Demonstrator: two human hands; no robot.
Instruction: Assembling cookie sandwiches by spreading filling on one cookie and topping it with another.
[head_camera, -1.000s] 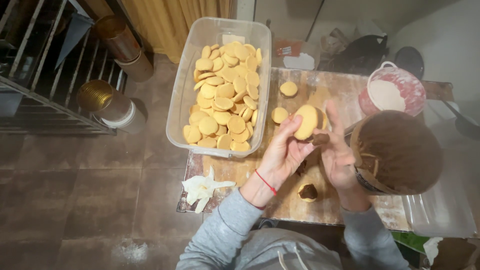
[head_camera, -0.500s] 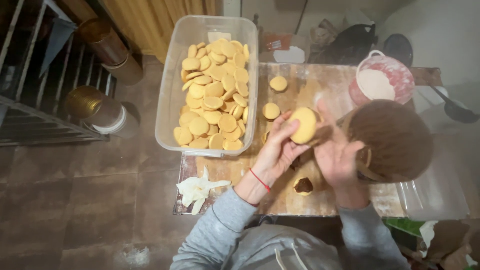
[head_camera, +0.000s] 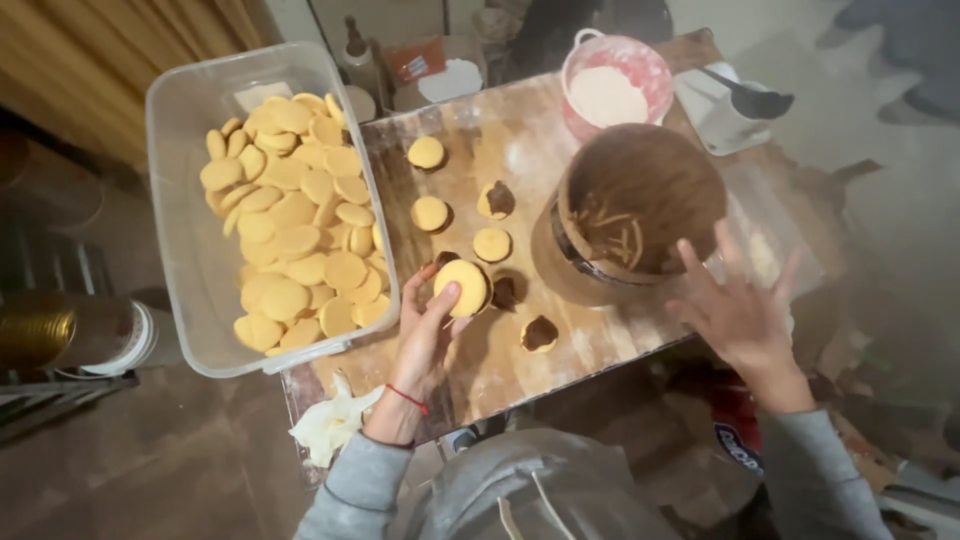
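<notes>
Head view looks straight down on a floured wooden tabletop (head_camera: 600, 330) where the left hand (head_camera: 428, 335) holds a round yellow biscuit (head_camera: 461, 285), thumb pressed on its top face and fingers curled beneath, so the hand is clamped on it with the flat face turned up. The biscuit has no long axis; it is a disc, held just above the near-left part of the board. The right hand (head_camera: 738, 315) is open, fingers spread and holding nothing, hovering at the near edge of a large brown tub (head_camera: 635, 215) whose inside is smeared with dark filling. The two hands are well apart, with the tub's near-left wall and several pieces on the board between them. Just to the right of the held biscuit lies a dark blob of filling (head_camera: 506, 292), and a biscuit topped with filling (head_camera: 540, 333) sits a little nearer the person; the left hand is clearly the nearer one to both. Farther back lie plain biscuits (head_camera: 430, 213). A clear plastic bin (head_camera: 180, 120) heaped with biscuits stands left of the board, close beside the left hand.
</notes>
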